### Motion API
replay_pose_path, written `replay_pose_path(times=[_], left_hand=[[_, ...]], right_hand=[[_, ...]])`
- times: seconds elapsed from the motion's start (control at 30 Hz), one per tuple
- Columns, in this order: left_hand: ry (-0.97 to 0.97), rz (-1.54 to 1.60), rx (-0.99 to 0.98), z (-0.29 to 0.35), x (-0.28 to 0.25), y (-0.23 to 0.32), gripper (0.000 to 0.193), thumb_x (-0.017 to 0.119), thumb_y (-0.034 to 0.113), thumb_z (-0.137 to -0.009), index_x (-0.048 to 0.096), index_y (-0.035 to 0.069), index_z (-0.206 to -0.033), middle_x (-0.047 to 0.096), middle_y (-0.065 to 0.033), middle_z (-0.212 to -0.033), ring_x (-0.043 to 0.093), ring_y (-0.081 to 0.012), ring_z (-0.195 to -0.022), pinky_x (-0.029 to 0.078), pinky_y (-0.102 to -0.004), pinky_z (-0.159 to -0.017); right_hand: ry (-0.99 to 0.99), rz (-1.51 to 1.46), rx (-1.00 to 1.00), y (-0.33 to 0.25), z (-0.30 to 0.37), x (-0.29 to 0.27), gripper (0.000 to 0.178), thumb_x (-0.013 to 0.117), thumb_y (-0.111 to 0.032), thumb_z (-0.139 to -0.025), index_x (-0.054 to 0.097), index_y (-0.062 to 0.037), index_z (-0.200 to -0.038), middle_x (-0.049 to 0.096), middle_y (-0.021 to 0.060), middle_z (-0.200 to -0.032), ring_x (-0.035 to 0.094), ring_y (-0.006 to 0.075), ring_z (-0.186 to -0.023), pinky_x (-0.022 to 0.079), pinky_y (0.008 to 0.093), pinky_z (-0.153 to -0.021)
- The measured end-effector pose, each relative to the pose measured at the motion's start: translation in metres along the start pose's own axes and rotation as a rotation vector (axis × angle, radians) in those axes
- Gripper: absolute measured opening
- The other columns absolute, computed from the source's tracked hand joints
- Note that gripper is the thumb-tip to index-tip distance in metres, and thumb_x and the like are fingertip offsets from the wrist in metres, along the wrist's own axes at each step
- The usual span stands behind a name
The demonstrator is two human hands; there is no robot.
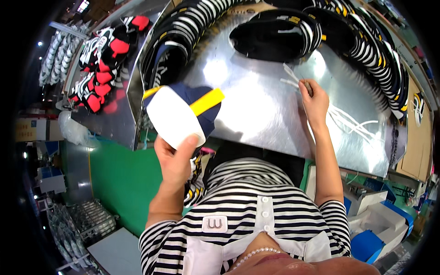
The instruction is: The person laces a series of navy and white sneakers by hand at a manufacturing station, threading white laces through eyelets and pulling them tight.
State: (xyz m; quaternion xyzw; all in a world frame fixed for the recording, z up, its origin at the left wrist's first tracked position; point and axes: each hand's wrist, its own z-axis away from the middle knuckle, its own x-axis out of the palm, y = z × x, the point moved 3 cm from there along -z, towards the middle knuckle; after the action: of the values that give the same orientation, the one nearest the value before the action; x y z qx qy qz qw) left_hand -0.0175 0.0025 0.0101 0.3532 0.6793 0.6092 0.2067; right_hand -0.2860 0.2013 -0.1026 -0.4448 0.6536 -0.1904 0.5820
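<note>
My left hand point(176, 158) is closed on a navy, white and yellow shoe upper point(176, 112), held up at the table's near left side. My thumb presses on its smooth white panel, and a yellow strip sticks out to the right. Over the right half of the metal table, my right hand point(314, 98) pinches the end of some thin white laces point(289, 77). Their loose ends point away toward the black uppers. A loose bunch of similar white laces point(352, 124) lies on the metal beside my right forearm.
A shiny metal table point(256, 101) spans the front. Curved rows of striped uppers point(172, 34) line its left and far right edges; black uppers point(270, 36) lie at the back. Red, black and white shoe parts point(103, 68) sit on a left bench. Cardboard point(415, 142) stands right.
</note>
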Motion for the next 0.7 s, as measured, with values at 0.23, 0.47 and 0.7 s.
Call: replay_pose_path(times=[0.23, 0.47, 0.7], left_hand=[[0.393, -1.069, 0.285, -0.149, -0.081, -0.151, 0.055, 0.06, 0.031, -0.093, 0.047, -0.015, -0.12, 0.055, -0.0345, -0.115, 0.054, -0.0482, -0.107, 0.042, -0.0481, -0.096], [0.28, -1.45, 0.59, -0.306, -0.083, -0.171, 0.057, 0.056, 0.039, -0.095, 0.049, -0.012, -0.118, 0.055, -0.0319, -0.116, 0.056, -0.0468, -0.103, 0.045, -0.0494, -0.093], [-0.072, -1.126, 0.427, -0.238, -0.033, -0.179, 0.074, 0.06, 0.028, -0.093, 0.026, -0.017, -0.141, 0.032, -0.0392, -0.142, 0.032, -0.0502, -0.133, 0.025, -0.0469, -0.113]], right_hand=[[-0.072, 0.287, -0.163, 0.018, -0.024, 0.024, 0.015, 0.066, -0.017, -0.085, 0.065, -0.007, -0.097, 0.059, 0.0117, -0.1, 0.063, 0.0361, -0.084, 0.05, 0.0449, -0.073], [-0.095, -0.008, -0.038, 0.036, -0.03, 0.018, 0.014, 0.066, -0.012, -0.087, 0.061, -0.0014, -0.095, 0.066, 0.0156, -0.091, 0.065, 0.0313, -0.083, 0.05, 0.0369, -0.073], [-0.109, -0.288, 0.179, 0.06, -0.028, 0.0, 0.013, 0.067, -0.009, -0.087, 0.064, -0.0004, -0.097, 0.062, 0.0027, -0.084, 0.059, 0.0108, -0.079, 0.048, 0.0261, -0.071]])
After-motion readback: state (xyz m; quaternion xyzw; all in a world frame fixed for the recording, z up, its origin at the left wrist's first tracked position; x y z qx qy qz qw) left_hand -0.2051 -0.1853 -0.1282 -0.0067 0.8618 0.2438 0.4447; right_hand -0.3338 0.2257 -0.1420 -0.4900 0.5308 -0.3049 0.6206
